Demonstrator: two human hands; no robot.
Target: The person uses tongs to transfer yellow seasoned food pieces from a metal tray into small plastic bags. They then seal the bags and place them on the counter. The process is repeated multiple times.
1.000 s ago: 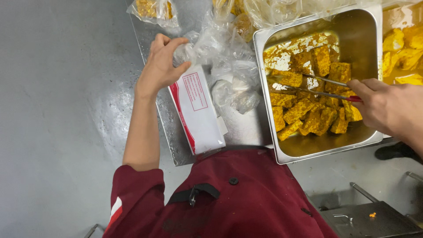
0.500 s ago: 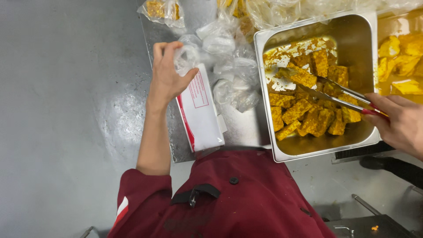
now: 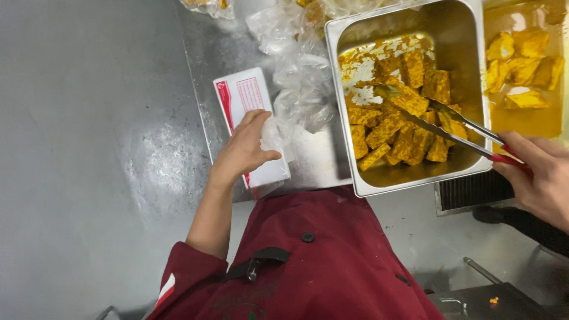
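A: Landmark was the steel pan (image 3: 468,89). Left of it, crumpled clear bags (image 3: 299,71) crowded the counter (image 3: 323,154), touching the pan's wall.

B: Further left?

A: A white box (image 3: 249,112) under the left hand (image 3: 243,148). A bare counter strip stayed open below the bags.

B: Inside the pan?

A: Tongs (image 3: 438,121), held by the right hand (image 3: 536,175), crossed it above yellow chunks (image 3: 397,118); the upper-left floor lay clear.

We see long metal tongs with red handles (image 3: 450,127) lying slantwise over the steel pan, tips closed on a yellow-sauced brown food chunk (image 3: 388,92) near the pan's middle. A thin clear plastic bag (image 3: 274,131), crumpled, sits on the white rectangular box with red print (image 3: 252,118), which lies flat on the steel counter.
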